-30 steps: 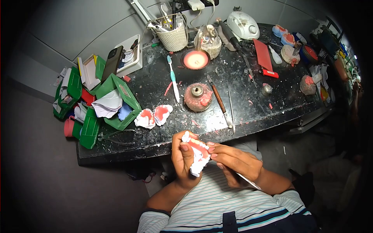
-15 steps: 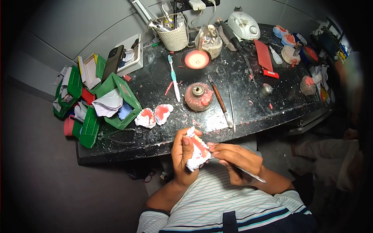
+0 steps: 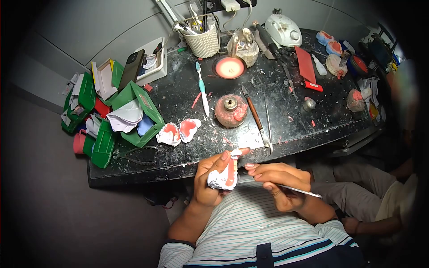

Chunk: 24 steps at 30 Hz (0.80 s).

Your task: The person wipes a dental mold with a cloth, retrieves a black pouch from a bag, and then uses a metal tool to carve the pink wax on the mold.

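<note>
A white dental cast with pink wax and a row of teeth (image 3: 223,177) is gripped in my left hand (image 3: 207,178), just off the desk's front edge. My right hand (image 3: 286,183) pinches a thin metal tool (image 3: 300,192), its handle pointing right. The tool's working tip is hard to make out. A small gap separates the right fingertips from the cast. On the desk, two more casts with pink wax (image 3: 170,133) (image 3: 189,129) lie beyond my left hand. A burner with a metal top (image 3: 230,111) stands near a wooden-handled knife (image 3: 254,111) and a slim metal rod (image 3: 268,123).
The black desk (image 3: 178,98) holds a bowl of pink wax (image 3: 230,68), a toothbrush (image 3: 202,89), a tool basket (image 3: 202,43), green boxes (image 3: 149,109), red wax sheets (image 3: 305,64) and a white device (image 3: 283,31). Another person's legs (image 3: 357,192) are at the right.
My left hand has turned the cast, so its tooth row now faces right. My right hand has shifted slightly right, away from the cast. The other person's legs show more.
</note>
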Tool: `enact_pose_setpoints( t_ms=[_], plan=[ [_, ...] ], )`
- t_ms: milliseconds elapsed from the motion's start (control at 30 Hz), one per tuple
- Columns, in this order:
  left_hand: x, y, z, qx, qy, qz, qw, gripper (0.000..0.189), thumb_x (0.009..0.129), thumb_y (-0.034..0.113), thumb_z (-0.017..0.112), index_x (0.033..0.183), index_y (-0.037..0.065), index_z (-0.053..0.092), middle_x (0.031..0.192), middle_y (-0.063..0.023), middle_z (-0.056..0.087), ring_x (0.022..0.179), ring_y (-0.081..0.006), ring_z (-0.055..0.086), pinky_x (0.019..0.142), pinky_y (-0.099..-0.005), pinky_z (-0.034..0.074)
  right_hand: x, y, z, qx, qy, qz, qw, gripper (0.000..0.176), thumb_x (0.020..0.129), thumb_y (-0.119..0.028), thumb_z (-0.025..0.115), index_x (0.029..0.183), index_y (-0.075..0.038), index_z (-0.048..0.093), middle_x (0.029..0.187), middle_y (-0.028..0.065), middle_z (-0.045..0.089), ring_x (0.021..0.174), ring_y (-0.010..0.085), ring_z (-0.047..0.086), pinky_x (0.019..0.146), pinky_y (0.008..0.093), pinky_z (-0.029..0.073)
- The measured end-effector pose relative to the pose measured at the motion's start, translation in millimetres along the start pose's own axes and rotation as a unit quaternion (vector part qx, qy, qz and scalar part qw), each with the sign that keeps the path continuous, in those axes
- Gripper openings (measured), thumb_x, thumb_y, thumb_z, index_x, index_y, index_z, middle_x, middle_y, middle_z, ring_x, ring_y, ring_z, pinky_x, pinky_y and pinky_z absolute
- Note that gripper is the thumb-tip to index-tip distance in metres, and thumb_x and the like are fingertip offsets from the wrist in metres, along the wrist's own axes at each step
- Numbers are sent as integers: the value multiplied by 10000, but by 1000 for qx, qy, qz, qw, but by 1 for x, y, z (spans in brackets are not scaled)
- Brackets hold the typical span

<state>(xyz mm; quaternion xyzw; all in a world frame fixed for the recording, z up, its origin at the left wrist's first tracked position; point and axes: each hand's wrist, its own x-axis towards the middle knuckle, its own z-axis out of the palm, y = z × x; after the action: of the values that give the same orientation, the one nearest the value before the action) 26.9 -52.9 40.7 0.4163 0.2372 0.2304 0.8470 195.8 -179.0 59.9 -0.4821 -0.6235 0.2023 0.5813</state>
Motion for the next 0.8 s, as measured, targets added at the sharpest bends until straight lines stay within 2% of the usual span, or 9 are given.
enact_pose_setpoints(
  t_ms=[100,333,800],
  plan=[
    [1,-3,-3,-20,-7,-21,1000,550,1088,293,430,1288,-209,532,547,-18,524,390,-57,394,372,-226,289,3,0,2,1,-47,-13,999,157,866,73,686,1022,85,691,1054,221,722,1061,363,718,898,393,590],
    [2,-7,-4,-32,14,-18,999,515,1073,263,473,1286,-201,542,558,-20,542,388,-57,392,370,-224,287,4,2,8,-4,-48,-17,999,161,848,79,699,1008,97,684,1040,226,720,1047,363,723,863,382,600],
    [0,-3,0,-20,17,-16,1000,507,1078,264,451,1265,-194,562,563,-45,563,379,-60,395,365,-215,287,2,3,10,-1,-53,-14,998,160,844,81,701,1002,99,689,1031,220,725,986,341,738,860,375,607]
  ],
)
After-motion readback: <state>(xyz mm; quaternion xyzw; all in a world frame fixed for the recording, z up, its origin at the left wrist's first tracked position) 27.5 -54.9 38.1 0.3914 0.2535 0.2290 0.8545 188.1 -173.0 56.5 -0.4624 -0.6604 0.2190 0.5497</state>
